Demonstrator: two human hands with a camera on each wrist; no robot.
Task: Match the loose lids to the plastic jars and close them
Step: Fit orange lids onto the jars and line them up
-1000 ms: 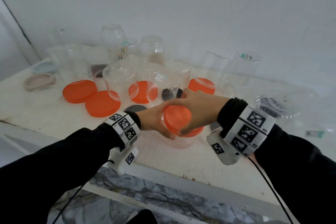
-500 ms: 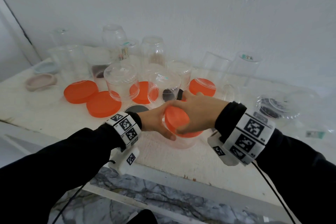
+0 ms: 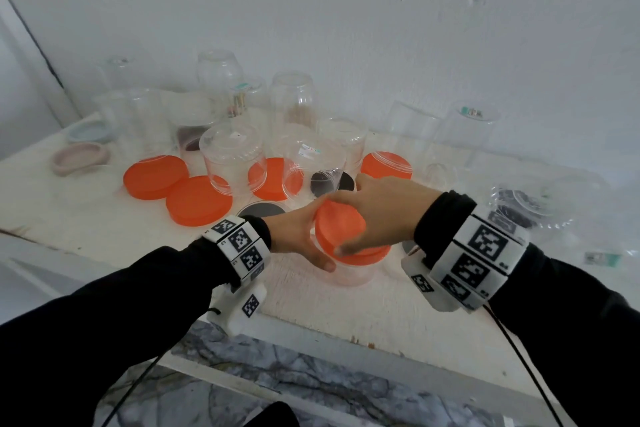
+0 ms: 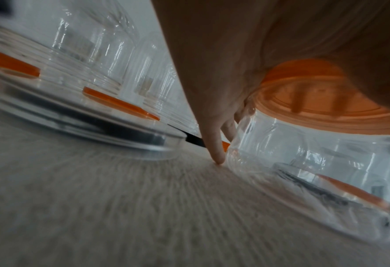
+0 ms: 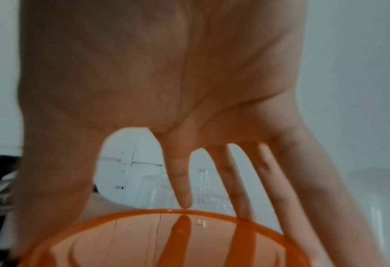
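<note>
Right hand (image 3: 377,215) covers the orange lid (image 3: 341,230) from above, fingers (image 5: 182,180) spread and bent down over its rim, thumb on the near edge: a turning grip. Left hand (image 3: 298,236) wraps the clear jar (image 3: 349,274) from the left side, fingers curled round the wall just under the lid, one fingertip (image 4: 218,157) down at the white shelf (image 3: 346,315). Jar stands upright near the front edge of the shelf, between the two wrists.

Change over the last second: right wrist has rolled, thumb has travelled round the near rim, and the lid sits flatter and lower on the jar mouth than before. Left hand has not shifted. Judgement: lid is being screwed down and this size matches; seating looks close to done, though the thread itself is hidden, so cannot confirm it is tight.

Beyond the hands: three loose orange lids (image 3: 156,175) lie flat on the left; a fourth shows behind a jar. Dark lids (image 3: 263,210) lie just behind the hands. Many clear jars (image 3: 235,158), mostly mouth-down, crowd the far side against the wall. Two small dishes (image 3: 81,158) at far left. Much of the task remains.
</note>
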